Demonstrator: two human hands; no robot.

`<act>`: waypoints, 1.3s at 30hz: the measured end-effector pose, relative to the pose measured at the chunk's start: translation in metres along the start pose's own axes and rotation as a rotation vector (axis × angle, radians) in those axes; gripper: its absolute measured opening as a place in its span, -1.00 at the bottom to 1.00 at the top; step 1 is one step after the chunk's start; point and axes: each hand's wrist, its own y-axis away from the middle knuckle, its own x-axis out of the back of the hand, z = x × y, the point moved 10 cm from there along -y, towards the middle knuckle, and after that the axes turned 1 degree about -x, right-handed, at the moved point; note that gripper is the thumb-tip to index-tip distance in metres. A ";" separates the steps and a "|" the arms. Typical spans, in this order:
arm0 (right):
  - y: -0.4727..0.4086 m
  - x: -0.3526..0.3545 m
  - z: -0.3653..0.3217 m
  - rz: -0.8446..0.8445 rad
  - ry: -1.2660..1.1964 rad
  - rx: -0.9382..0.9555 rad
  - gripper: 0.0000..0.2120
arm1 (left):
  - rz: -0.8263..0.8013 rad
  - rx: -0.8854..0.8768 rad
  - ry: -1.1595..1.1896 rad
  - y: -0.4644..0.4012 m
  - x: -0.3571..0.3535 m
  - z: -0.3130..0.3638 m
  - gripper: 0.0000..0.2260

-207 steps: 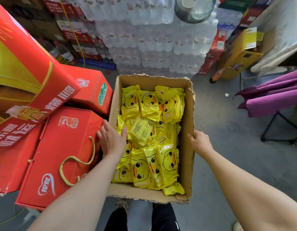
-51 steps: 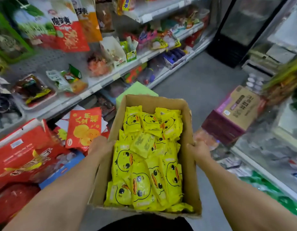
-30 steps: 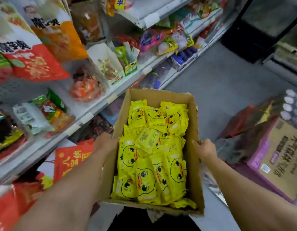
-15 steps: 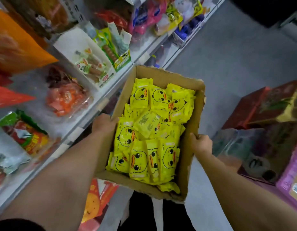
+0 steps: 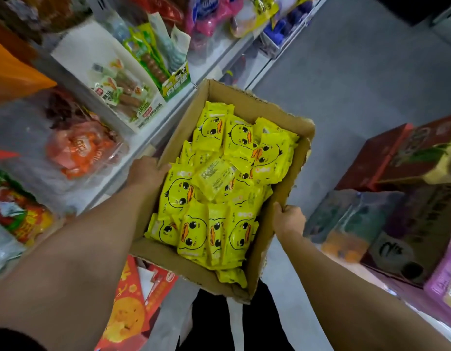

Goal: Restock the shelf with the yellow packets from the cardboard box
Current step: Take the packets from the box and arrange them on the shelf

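Note:
An open cardboard box (image 5: pixel 292 178) hangs in front of me, tilted, held up off the floor. It is full of yellow packets (image 5: pixel 219 188) printed with a duck face. My left hand (image 5: pixel 146 172) grips the box's left wall, fingers curled over the rim. My right hand (image 5: pixel 287 220) grips the right wall near the front corner. The white shelf (image 5: pixel 211 72) runs along the left, its edge close to the box's far left corner.
The shelf carries snack bags, an orange packet (image 5: pixel 77 153) and a white display carton of sausages (image 5: pixel 118 82). Red gift boxes (image 5: pixel 138 307) lie below on the left. Stacked boxes (image 5: pixel 401 198) stand right of the grey aisle floor (image 5: pixel 346 72).
I have carried the box from the stockroom into the aisle. Over the last second the view tipped down and the box swung nearer the shelf. Both hands kept their grip.

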 end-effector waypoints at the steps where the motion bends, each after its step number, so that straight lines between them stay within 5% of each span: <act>1: 0.002 -0.002 0.003 -0.003 0.003 -0.005 -0.53 | -0.006 0.003 0.002 0.003 -0.002 -0.003 -0.63; 10: 0.006 0.000 -0.017 -0.135 0.106 0.066 -0.61 | 0.057 0.048 0.277 0.039 0.013 -0.003 -0.65; 15: 0.026 0.046 -0.061 0.138 0.096 0.260 -0.80 | 0.176 -0.020 0.331 0.077 0.015 0.016 -0.71; 18: 0.057 0.054 -0.094 0.248 0.014 0.596 -0.60 | 0.269 -0.069 0.400 0.110 0.004 0.020 -0.60; 20: 0.062 0.022 -0.101 0.054 0.110 0.687 -0.54 | 0.213 -0.030 0.446 0.127 -0.024 0.017 -0.61; 23: 0.065 -0.037 -0.086 -0.365 0.339 0.597 -0.49 | 0.018 0.095 0.503 0.145 -0.078 0.015 -0.61; 25: 0.068 -0.056 -0.080 -0.496 0.405 0.569 -0.45 | -0.087 0.218 0.548 0.154 -0.111 0.005 -0.62; 30: 0.061 -0.088 -0.070 -0.616 0.477 0.533 -0.25 | -0.216 0.347 0.632 0.169 -0.165 -0.009 -0.63; 33: 0.055 -0.094 -0.070 -0.551 0.585 0.603 -0.20 | -0.207 0.386 0.670 0.169 -0.173 -0.012 -0.59; 39: 0.052 -0.081 -0.072 -0.397 0.833 0.764 -0.55 | -0.249 0.473 0.745 0.171 -0.195 -0.023 -0.57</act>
